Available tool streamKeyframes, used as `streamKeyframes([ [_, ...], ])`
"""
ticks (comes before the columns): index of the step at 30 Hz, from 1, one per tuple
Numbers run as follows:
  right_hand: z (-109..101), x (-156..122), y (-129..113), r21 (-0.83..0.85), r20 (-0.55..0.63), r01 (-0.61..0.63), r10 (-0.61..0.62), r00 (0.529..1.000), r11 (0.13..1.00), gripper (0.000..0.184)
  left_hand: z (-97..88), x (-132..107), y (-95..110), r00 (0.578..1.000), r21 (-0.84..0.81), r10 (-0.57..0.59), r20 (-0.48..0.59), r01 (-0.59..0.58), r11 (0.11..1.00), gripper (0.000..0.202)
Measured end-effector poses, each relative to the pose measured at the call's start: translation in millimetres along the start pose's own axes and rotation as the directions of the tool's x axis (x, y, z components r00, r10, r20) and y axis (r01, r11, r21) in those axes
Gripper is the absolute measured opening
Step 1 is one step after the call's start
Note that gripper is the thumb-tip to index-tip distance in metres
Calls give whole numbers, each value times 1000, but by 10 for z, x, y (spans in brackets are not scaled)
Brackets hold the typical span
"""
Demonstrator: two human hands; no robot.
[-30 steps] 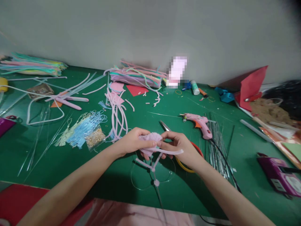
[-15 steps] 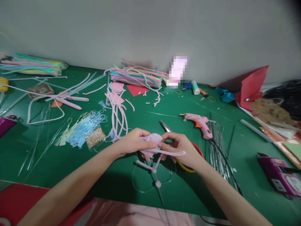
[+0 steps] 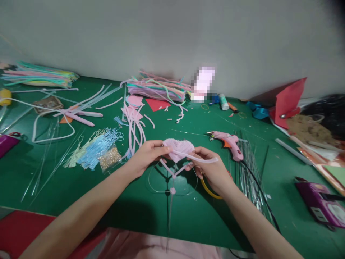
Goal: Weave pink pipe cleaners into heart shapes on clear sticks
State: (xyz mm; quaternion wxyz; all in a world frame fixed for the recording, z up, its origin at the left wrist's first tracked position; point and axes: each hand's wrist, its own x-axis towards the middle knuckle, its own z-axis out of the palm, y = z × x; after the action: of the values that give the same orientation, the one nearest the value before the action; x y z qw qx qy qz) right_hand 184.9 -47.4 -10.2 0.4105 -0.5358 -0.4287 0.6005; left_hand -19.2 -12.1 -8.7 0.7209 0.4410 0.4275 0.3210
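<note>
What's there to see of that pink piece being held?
The pink piece is heart-shaped, ridged and looks like fuzzy pipe cleaner. Its tip points down the picture. Above the green table, the left hand holds one side, the right hand the other; a loose strand crosses the right hand.

Dim light leaves a soft shadow [image 3: 134,213] across the counter [image 3: 201,221] at lower centre. Pixelation covers a bright patch [image 3: 203,81], upper centre; the upper-right corner darkens.
</note>
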Motion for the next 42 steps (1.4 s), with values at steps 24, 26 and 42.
streamKeyframes([
  [24,-27,-15,-252,-650,86,524,-632,770,550,11,79,21,-86,993,190,-39,116,17,982,21],
  [26,14,16,-315,-654,73,521,-639,765,548,14,80,17,-83,991,162,-47,128,25,986,23],
  [42,128,106,-450,-452,7,362,-402,915,815,34,190,-39,-39,980,82,-81,184,67,994,39],
])
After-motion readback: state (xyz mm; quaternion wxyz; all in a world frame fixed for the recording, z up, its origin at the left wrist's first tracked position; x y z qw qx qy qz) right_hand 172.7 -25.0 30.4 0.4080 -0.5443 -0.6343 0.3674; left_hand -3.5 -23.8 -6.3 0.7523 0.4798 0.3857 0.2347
